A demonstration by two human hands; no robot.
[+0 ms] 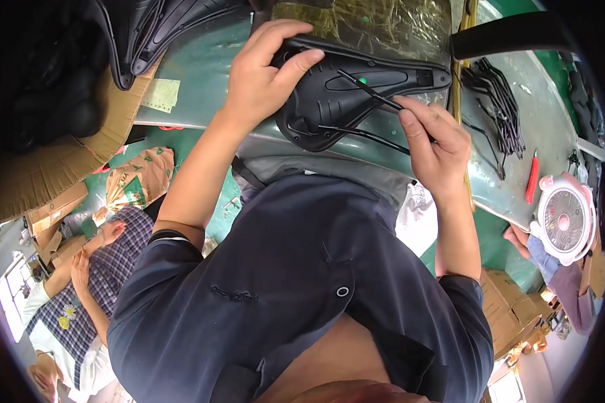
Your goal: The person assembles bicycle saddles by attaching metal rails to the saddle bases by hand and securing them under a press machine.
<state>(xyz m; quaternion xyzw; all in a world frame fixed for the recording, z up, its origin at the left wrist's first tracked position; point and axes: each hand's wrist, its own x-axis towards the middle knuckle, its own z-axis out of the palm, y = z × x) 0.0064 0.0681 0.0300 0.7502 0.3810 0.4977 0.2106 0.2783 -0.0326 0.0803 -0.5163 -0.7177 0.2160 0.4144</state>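
A black bicycle saddle lies with its underside up near the table's front edge, its narrow nose toward the right. My left hand is closed round the saddle's wide left end, thumb on the underside and fingers over the far rim. In my right hand a black bent saddle rail is pinched between thumb and fingers. Its two prongs reach left over the underside, one across the middle and the other by the near edge. Whether the prong tips touch the saddle I cannot tell. My right palm hides the rail's bend.
More black saddles stand at the upper left above a cardboard box. A plastic-wrapped block is behind the saddle. At right are a pile of black rails, a red-handled tool and a white fan. Another person is at left.
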